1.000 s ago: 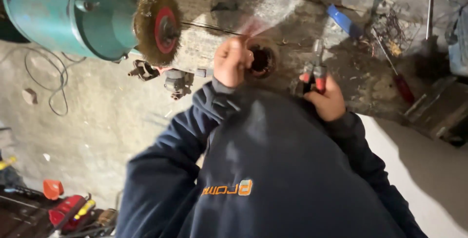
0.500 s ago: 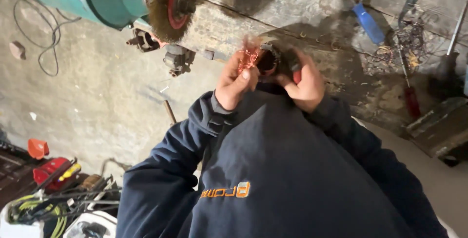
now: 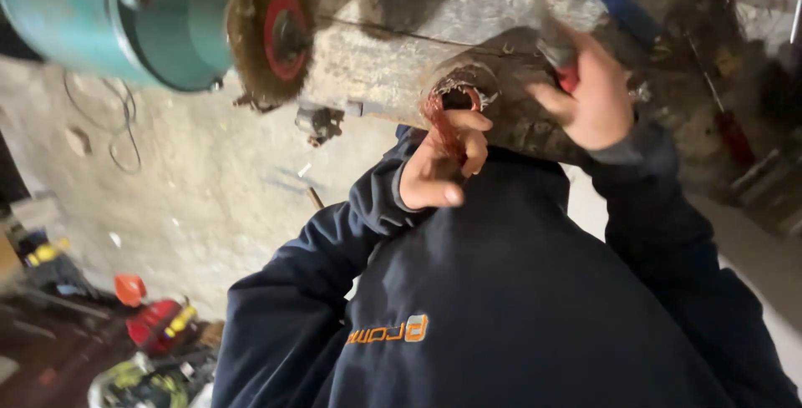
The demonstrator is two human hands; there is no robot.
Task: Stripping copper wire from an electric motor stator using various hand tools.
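Right hand now farther from left hand

My right hand hides most of the red-handled tool it grips. The green motor is cut off at ten o'clock. Clutter on the floor at seven o'clock is too blurred to identify.

I see the wire wheel blocking left of my hands; blue-handled tool crowds the right; bench between is passable.
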